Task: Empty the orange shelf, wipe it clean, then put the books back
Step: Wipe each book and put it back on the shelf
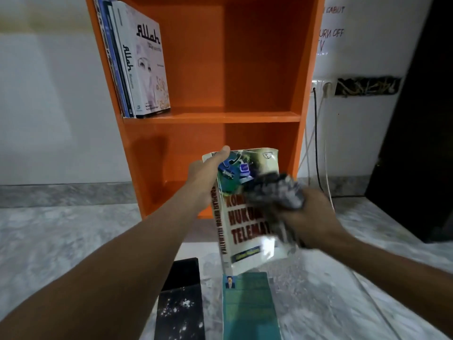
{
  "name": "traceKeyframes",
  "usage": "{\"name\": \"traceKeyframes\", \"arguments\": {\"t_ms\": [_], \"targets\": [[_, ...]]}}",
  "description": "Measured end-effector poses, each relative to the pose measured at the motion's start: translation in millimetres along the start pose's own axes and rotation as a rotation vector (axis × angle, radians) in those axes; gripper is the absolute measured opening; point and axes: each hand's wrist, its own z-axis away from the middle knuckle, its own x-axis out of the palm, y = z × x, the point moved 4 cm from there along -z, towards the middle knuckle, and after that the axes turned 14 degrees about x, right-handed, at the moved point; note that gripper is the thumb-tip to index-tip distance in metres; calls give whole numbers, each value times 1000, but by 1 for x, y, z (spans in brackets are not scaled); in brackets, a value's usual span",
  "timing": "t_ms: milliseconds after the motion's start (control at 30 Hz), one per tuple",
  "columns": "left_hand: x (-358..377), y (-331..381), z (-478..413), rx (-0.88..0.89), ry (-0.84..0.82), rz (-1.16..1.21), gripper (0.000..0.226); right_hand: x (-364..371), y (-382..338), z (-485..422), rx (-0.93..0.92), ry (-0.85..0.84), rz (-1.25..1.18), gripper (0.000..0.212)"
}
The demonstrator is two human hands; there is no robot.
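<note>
Paperback (246,218) marked "HUKUM TELEMATIKA", held upright before the lower bay of the orange shelf (213,117), looks light, glossy and bendable, best clasped by its spine as the left grip (208,173) does, while the right grip (311,219) clutches a crumpled cloth (277,190) against its cover; shelved books (147,69) read "Allah".

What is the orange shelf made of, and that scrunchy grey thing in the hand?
The orange shelf looks like painted or laminated board: flat panels, smooth even colour, faint sheen. The grey cloth in the right hand seems soft fabric, because it bunches into crumpled folds.
</note>
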Motion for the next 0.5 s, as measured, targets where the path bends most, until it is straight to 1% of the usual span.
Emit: {"name": "traceKeyframes", "arguments": {"t_ms": [33, 67, 100, 133, 167, 233, 267, 300, 333, 367, 400, 433, 467, 500], "targets": [[-3, -1, -1, 5, -20, -19, 69, -14, -15, -9, -77, 154, 7, 24], [-6, 0, 0, 22, -30, -39, 63, -27, -34, -16, -176, 310, 27, 32], [-6, 0, 1, 39, -48, -45, 56, -34, -51, -22, -267, 412, 69, 32], [-6, 1, 1, 55, -62, -43, 49, -33, -62, -29, -323, 424, 104, 29], [-6, 2, 0, 65, -73, -31, 45, -22, -63, -33, -328, 340, 181, 36], [-7, 5, -3, 74, -45, -7, 45, 18, -36, -22, -337, 124, 449, 76], [-10, 7, -4, 83, -32, -1, 45, 38, -18, -4, -411, 90, 588, 84], [-14, 9, -6, 101, -24, 4, 40, 55, 0, 20, -555, 71, 687, 81], [-19, 11, -6, 117, -22, 4, 33, 67, 18, 44, -693, -10, 750, 69], [-24, 11, -6, 129, -19, 6, 29, 73, 34, 62, -783, -159, 771, 54], [-29, 12, -6, 136, -13, 7, 27, 71, 44, 75, -819, -301, 755, 43], [-33, 11, -5, 143, -6, 13, 26, 64, 46, 78, -810, -378, 723, 37], [-37, 11, -5, 146, 5, 14, 26, 55, 36, 77, -801, -356, 668, 35], [-40, 12, -4, 150, 9, 17, 26, 44, 22, 71, -774, -268, 592, 35]]}}
